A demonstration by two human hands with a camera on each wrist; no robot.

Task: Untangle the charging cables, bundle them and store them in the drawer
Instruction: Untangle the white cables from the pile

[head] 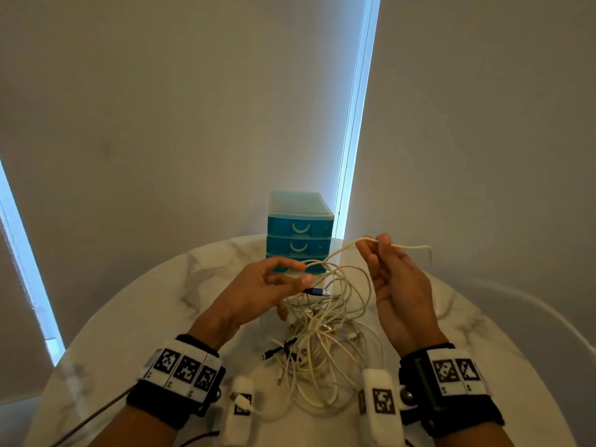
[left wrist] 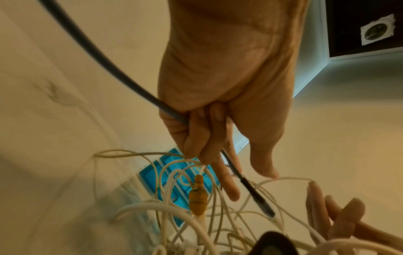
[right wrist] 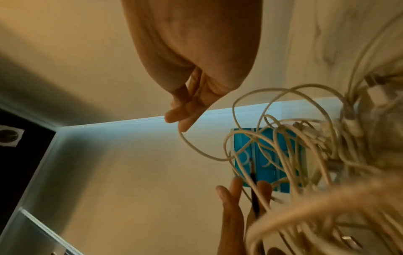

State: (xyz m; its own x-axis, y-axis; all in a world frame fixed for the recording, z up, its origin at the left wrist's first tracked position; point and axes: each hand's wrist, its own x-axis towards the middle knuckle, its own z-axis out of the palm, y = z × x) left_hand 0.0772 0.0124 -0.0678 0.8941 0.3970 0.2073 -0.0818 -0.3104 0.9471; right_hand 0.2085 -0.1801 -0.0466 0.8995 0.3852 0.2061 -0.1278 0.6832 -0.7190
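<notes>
A tangle of white charging cables (head: 322, 333) lies in the middle of the round marble table (head: 135, 317), partly lifted between my hands. My left hand (head: 290, 275) holds a dark blue cable (left wrist: 122, 75) whose USB plug (head: 317, 291) sticks out past the fingers. My right hand (head: 375, 250) is raised and pinches one white cable (right wrist: 196, 150) near its end, and the short tail (head: 416, 248) points right. A yellowed connector (left wrist: 197, 198) hangs under the left hand. The teal drawer unit (head: 300, 227) stands behind the tangle, and the two drawers I can see are closed.
The drawer unit stands near the table's far edge, close to the wall and a bright window slit (head: 354, 124). A dark wire (head: 96, 417) runs off the near left edge. Bare marble shows left and right of the tangle.
</notes>
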